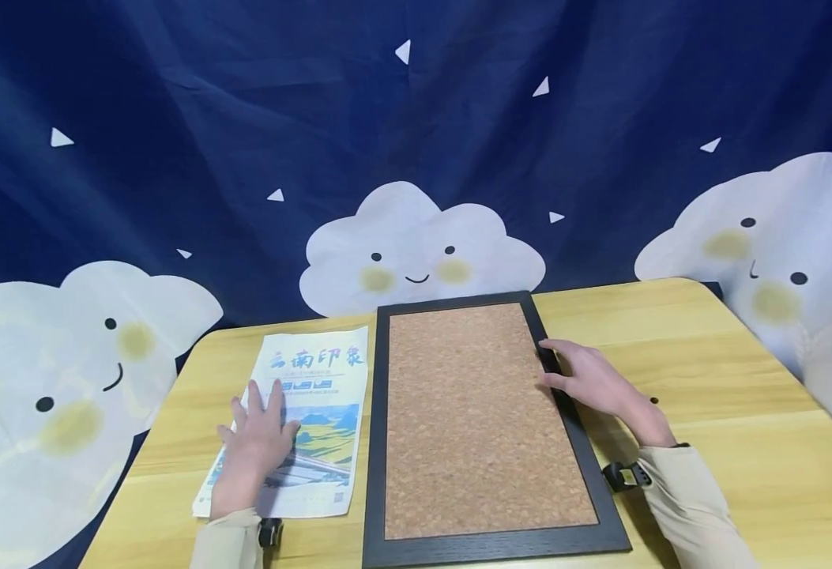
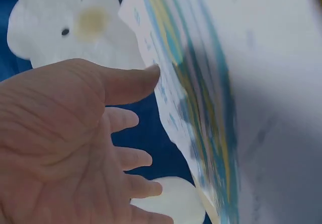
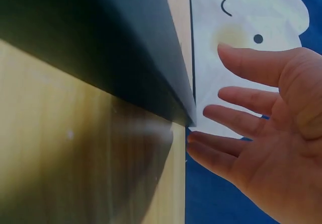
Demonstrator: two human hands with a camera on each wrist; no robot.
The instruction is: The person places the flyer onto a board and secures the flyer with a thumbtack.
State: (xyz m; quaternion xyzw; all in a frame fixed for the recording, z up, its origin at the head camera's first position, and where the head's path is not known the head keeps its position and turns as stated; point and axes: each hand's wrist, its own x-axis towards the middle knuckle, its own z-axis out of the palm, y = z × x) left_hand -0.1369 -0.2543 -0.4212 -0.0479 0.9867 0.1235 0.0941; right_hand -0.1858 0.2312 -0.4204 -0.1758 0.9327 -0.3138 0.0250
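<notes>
A cork board (image 1: 483,427) with a black frame lies flat on the wooden table. To its left is a printed paper (image 1: 316,450) with large Chinese characters at the top and a green and blue landscape picture. My left hand (image 1: 255,442) is over the paper's left half, palm down and fingers spread; the left wrist view shows its thumb and fingers (image 2: 133,158) extended beside the sheet. By the right edge of the board is my right hand (image 1: 589,379), fingertips right at the black frame (image 3: 136,43). Its thumb and fingers (image 3: 236,118) are apart and loosely extended in the right wrist view.
Behind the wooden table (image 1: 707,379) hangs a dark blue curtain (image 1: 359,103) with smiling white clouds and small triangles. A small dark spot (image 1: 654,401) shows on the table beside the right wrist. The table's far edge runs close behind the board.
</notes>
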